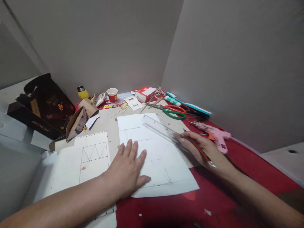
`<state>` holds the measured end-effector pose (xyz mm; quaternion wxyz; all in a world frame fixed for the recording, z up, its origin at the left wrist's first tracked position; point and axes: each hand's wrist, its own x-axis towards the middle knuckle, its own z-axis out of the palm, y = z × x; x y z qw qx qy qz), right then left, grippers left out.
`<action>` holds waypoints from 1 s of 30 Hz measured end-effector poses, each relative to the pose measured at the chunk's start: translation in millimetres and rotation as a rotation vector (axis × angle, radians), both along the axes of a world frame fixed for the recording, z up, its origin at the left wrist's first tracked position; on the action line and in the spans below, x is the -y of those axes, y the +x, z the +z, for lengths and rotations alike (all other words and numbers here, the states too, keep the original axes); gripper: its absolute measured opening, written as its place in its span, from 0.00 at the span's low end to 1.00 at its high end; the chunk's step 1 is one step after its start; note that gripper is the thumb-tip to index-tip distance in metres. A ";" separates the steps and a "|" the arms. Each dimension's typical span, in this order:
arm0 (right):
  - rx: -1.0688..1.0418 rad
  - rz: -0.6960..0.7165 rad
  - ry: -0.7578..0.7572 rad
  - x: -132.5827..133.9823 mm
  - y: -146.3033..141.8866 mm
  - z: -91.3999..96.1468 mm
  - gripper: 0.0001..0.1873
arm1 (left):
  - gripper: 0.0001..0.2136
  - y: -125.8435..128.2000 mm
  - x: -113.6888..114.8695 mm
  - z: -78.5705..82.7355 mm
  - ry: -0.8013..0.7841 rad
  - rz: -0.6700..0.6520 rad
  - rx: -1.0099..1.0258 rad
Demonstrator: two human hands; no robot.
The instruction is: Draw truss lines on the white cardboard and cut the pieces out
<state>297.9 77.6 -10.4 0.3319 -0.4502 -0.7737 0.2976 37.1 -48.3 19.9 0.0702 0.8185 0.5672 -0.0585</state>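
Observation:
My left hand (127, 171) lies flat with its fingers spread on a white sheet of paper (163, 161) that bears thin pencil lines. Over that sheet's right edge, my right hand (199, 145) pinches one end of a clear ruler (159, 126). A pencil (200, 148) also rests in the right hand, slanting across it under the thumb side. Left of my left hand is a second sheet (66, 171), torn along its top, with a zigzag drawn between two ruled lines. My left forearm covers part of it.
Beyond the sheets lie scissors (172, 110) with orange and green handles, a glue stick (172, 101), thin wooden sticks (123, 106) and a paper cup (112, 95). A pink glue gun (217, 134) sits at right. A dark box (45, 107) and folded cardboard (78, 122) stand at left, walls behind.

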 end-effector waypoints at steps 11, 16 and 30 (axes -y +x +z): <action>0.182 -0.018 -0.148 2.6 -11.1 7.8 0.20 | 0.42 14.3 5.6 -11.8 0.020 -0.011 -0.115; 0.163 -0.021 -0.239 -1.6 -9.5 3.9 0.24 | 0.42 15.6 3.7 -15.8 0.034 -0.031 -0.111; -0.034 0.128 -0.379 -47.9 -16.8 57.6 0.24 | 0.13 -4.2 -19.4 1.1 0.335 -0.058 0.189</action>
